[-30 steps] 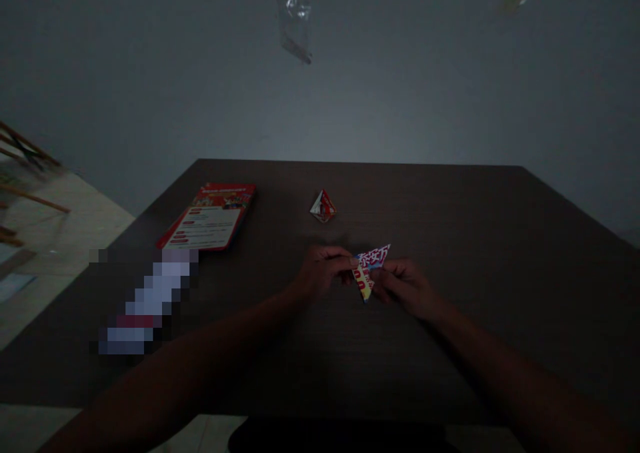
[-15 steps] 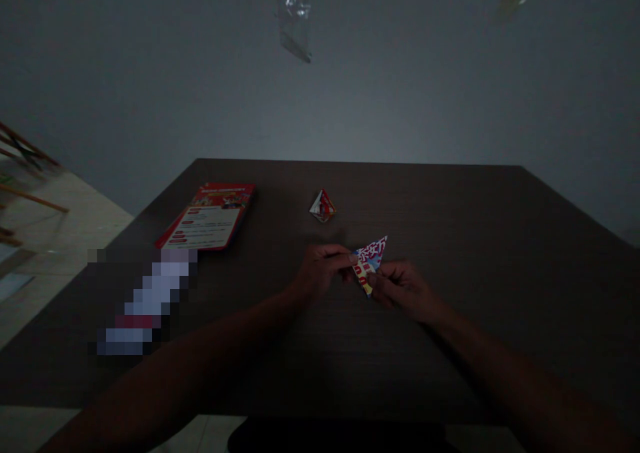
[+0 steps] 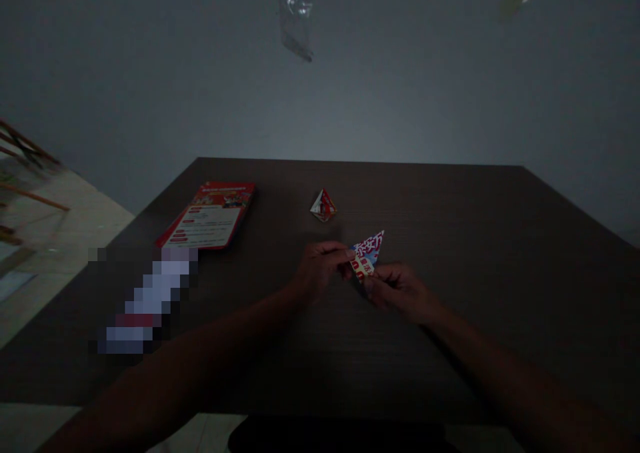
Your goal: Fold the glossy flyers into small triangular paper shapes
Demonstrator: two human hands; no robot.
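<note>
Between my hands, just above the dark table, is a folded piece of printed paper [image 3: 367, 256] with a pointed top, in purple, white, blue and yellow. The thumb and fingers of my left hand [image 3: 324, 263] pinch its left edge. My right hand [image 3: 403, 289] grips the lower right part, with the thumb on the front; the fingers behind the paper are hidden. A small red and white folded paper piece [image 3: 323, 205], with a pointed top, sits on the table beyond my hands.
A stack of red and white printed leaflets [image 3: 207, 216] lies on the left of the dark wooden table [image 3: 450, 206]. Nearer me is a blurred-out patch [image 3: 157, 293]. A wall [image 3: 400, 93] with a clear plastic bag [image 3: 296, 16] stands behind. Wooden furniture legs [image 3: 30, 193] show at far left.
The folded paper has tilted slightly, and its lower tip is now covered by my right hand, whose thumb has shifted a little lower and left. My left hand has barely moved.
</note>
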